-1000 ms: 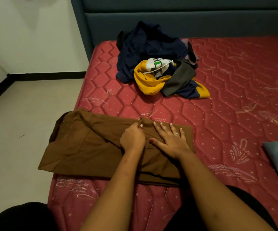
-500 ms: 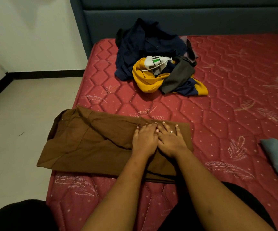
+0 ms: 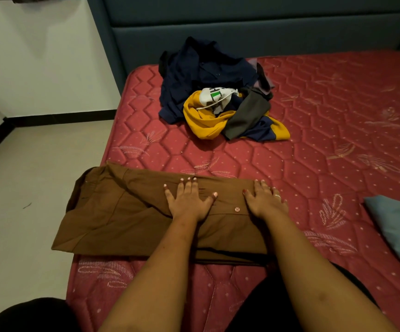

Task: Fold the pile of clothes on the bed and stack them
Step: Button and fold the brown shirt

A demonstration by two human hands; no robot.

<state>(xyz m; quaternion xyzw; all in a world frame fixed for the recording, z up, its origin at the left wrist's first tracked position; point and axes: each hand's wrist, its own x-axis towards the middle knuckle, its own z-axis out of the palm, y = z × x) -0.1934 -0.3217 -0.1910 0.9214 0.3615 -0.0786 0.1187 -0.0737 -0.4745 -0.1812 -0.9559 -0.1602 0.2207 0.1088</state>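
Both hands' fingers (image 3: 188, 188) flat, spread; pressing brown garment (image 3: 122, 212).

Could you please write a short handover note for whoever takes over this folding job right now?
Hands: the left hand is open, flat on the brown garment. The right hand is open, flat on its right end.
Things: the brown garment lies across the near part of the mattress, with its left end past the edge. The pile sits near the headboard. I cannot tell what the grey-blue fabric on the right is.
Done: the brown garment is partly folded.
Left: finish it, fold the pile, then stack everything.
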